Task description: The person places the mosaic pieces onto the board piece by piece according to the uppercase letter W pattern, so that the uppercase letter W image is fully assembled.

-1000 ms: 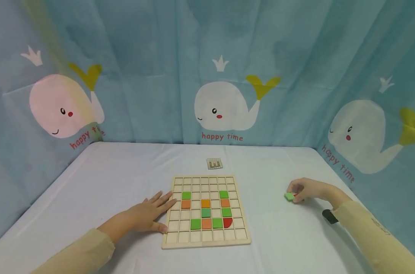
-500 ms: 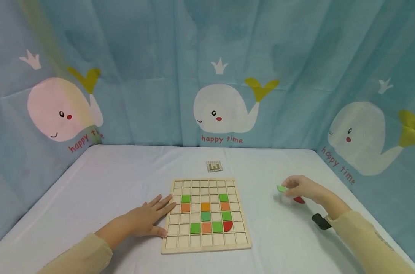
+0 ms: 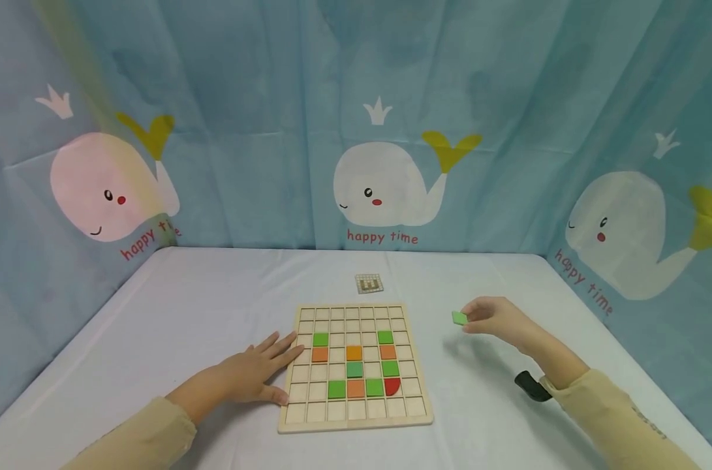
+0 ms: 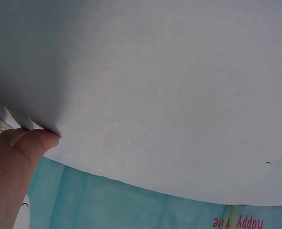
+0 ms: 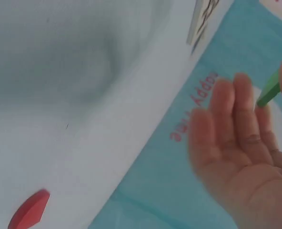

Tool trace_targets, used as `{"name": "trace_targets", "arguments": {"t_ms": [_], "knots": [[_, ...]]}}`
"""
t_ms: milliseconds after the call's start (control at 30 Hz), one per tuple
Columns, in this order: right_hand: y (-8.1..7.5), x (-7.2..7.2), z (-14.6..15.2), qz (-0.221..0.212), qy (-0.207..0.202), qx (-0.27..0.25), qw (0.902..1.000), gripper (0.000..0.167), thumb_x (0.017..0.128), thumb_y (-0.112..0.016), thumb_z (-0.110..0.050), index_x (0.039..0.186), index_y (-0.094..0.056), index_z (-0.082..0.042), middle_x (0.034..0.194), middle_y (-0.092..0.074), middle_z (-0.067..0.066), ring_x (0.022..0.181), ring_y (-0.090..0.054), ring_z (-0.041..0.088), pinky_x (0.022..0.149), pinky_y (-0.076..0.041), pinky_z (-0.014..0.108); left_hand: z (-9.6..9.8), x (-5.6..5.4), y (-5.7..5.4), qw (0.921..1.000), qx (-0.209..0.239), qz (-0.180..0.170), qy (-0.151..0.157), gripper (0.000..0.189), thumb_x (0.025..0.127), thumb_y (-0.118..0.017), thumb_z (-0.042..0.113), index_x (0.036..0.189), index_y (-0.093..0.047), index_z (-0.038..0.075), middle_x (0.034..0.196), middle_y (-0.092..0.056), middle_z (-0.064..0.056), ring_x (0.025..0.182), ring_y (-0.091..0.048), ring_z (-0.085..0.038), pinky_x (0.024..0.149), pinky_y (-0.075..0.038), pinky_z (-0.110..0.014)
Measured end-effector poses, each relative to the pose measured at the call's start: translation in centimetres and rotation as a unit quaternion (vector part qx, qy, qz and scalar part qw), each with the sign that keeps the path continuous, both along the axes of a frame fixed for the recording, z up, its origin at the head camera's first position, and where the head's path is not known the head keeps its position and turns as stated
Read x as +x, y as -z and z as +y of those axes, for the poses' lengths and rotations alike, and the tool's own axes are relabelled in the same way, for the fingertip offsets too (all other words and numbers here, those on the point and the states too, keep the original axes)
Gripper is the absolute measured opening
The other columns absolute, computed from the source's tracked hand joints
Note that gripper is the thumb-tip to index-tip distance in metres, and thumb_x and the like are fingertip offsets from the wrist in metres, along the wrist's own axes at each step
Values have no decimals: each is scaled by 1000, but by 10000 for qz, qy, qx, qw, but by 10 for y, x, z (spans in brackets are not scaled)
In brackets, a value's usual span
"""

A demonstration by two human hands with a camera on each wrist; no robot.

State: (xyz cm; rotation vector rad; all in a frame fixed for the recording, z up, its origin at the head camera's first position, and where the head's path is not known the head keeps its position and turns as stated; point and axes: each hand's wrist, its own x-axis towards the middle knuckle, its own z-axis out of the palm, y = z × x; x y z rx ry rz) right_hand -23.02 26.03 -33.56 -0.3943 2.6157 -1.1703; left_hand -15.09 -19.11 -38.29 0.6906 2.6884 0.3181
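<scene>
My right hand (image 3: 499, 320) pinches a light green square tile (image 3: 459, 318) between thumb and fingertips, raised above the table to the right of the board. In the right wrist view the green tile (image 5: 269, 89) shows edge-on. My left hand (image 3: 252, 374) lies with fingers spread, fingertips on the left edge of the wooden grid board (image 3: 356, 421). Green, orange and teal tiles sit in several of the board's cells, along with a red quarter-round piece (image 3: 393, 386). Another red piece (image 5: 29, 210) lies on the table in the right wrist view; my arm hides it from the head view.
Behind the board lies a small card (image 3: 369, 283) with a grid and a brown pattern. A black device (image 3: 532, 386) sits at my right wrist. The white-covered table (image 3: 226, 281) ends at a blue whale-print curtain (image 3: 262, 176).
My right hand has picked the green tile up from beside the red piece and carried it left towards the board. The left hand stays at the board's edge.
</scene>
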Motion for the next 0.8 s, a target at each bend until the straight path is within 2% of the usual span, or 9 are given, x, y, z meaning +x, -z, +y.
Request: {"name": "trace_targets", "arguments": {"t_ms": [133,300,367,500,667,800], "knots": [[2,3,-13,-96,-9,-218,9997,36,85,-76,-13,112,-61,5,97,-66,9,89,-60,21,79,-51,37,0,0,0,10000,1,36,11,94,83,-60,62,154,-28,9,161,-13,-14,144,-13,-45,105,-26,-67],[2,7,-26,-419,-615,-635,9952,32,83,-77,-8,108,-61,4,84,-62,4,81,-57,19,75,-51,33,0,1,-1,10000,11,49,62,93,83,-60,61,153,-28,9,161,-13,-15,143,-13,-46,104,-26,-67],[1,8,-31,-509,-869,-746,9921,31,83,-76,-6,108,-61,4,83,-60,3,81,-56,20,74,-51,32,1,1,-1,10000,12,52,62,93,83,-59,62,154,-28,9,161,-13,-15,143,-13,-46,105,-25,-67],[-1,10,-42,-687,-1120,-883,9874,29,83,-75,-4,108,-61,4,82,-58,3,81,-55,20,73,-51,33,1,2,-1,10000,25,47,41,93,83,-60,61,154,-28,10,161,-13,-15,143,-12,-46,105,-25,-67],[0,9,-55,-1012,-1255,-925,9826,28,83,-72,0,108,-60,3,80,-57,5,74,-56,18,71,-50,36,1,2,-1,10000,23,66,29,93,83,-60,61,154,-28,10,161,-13,-15,144,-12,-45,104,-25,-68],[-1,10,-66,-1022,-1307,-806,9828,27,83,-70,2,108,-62,2,81,-58,4,74,-54,17,69,-47,35,1,2,-1,10000,6,63,6,93,83,-59,62,154,-28,10,161,-13,-14,144,-12,-44,105,-25,-67]]}}
